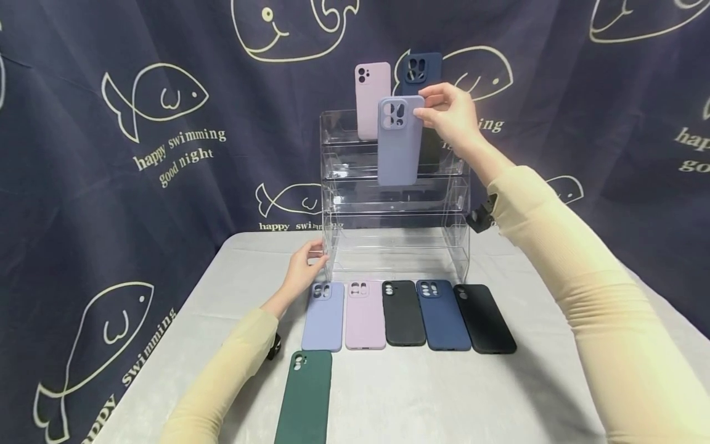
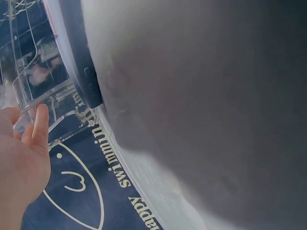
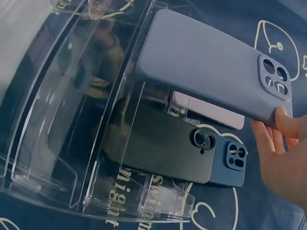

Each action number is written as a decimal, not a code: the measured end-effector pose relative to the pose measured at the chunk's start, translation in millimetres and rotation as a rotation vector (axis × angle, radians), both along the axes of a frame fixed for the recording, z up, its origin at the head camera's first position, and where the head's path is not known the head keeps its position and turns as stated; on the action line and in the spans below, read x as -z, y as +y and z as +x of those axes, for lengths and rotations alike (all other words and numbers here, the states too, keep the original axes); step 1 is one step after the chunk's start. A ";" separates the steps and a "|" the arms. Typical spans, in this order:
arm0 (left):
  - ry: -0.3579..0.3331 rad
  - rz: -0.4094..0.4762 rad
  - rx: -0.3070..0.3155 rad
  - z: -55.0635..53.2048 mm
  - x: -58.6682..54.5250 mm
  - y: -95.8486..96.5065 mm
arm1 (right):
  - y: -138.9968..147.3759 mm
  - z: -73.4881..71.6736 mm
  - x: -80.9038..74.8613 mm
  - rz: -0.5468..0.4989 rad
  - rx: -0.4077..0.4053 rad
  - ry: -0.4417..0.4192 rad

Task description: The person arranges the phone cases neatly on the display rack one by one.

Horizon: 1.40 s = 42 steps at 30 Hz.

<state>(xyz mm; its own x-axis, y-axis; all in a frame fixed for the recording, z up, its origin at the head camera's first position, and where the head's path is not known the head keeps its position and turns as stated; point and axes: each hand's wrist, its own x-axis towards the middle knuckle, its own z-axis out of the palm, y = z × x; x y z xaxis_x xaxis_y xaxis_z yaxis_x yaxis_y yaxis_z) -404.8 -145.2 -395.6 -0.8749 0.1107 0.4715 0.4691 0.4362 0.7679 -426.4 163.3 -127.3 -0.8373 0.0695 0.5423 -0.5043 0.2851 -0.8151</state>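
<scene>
My right hand [image 1: 452, 117] pinches a light blue-purple phone case [image 1: 402, 151] by its upper corner. The case hangs upright before the upper tiers of a clear tiered display rack [image 1: 388, 206], camera cutout at the top. On the top tier stand a pink phone case [image 1: 373, 92] and a navy one [image 1: 427, 65]. A dark phone case [image 3: 163, 143] stands one tier lower, mostly hidden behind the held case in the head view. My left hand [image 1: 301, 271] grips the rack's lower left side edge; the left wrist view shows its fingers [image 2: 41, 122] against the clear plastic.
Before the rack lie a periwinkle case [image 1: 323, 320], a lilac case [image 1: 365, 320], two black cases [image 1: 403, 317] and a blue case [image 1: 444, 317] in a row. A green case [image 1: 305, 394] lies nearer. A dark fish-print curtain [image 1: 166, 185] hangs behind the white-covered table [image 1: 416, 401].
</scene>
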 end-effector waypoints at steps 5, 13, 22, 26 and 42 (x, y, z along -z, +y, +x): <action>0.003 -0.009 -0.004 -1.5 -1.3 -0.2 | -4.4 -14.3 -4.8 -0.065 0.004 0.021; -0.011 -0.003 -0.006 -1.6 2.1 -1.0 | -15.5 -35.8 -5.1 -0.089 0.045 0.056; -0.005 0.012 -0.003 -4.0 2.3 -0.7 | -28.7 -56.6 -9.9 -0.141 0.059 0.090; 0.000 0.012 0.008 -3.1 2.2 0.1 | -34.9 -62.8 -5.5 -0.144 0.066 0.076; 0.001 0.029 0.011 -3.8 6.3 -0.3 | -38.5 -79.9 19.3 -0.207 0.041 -0.009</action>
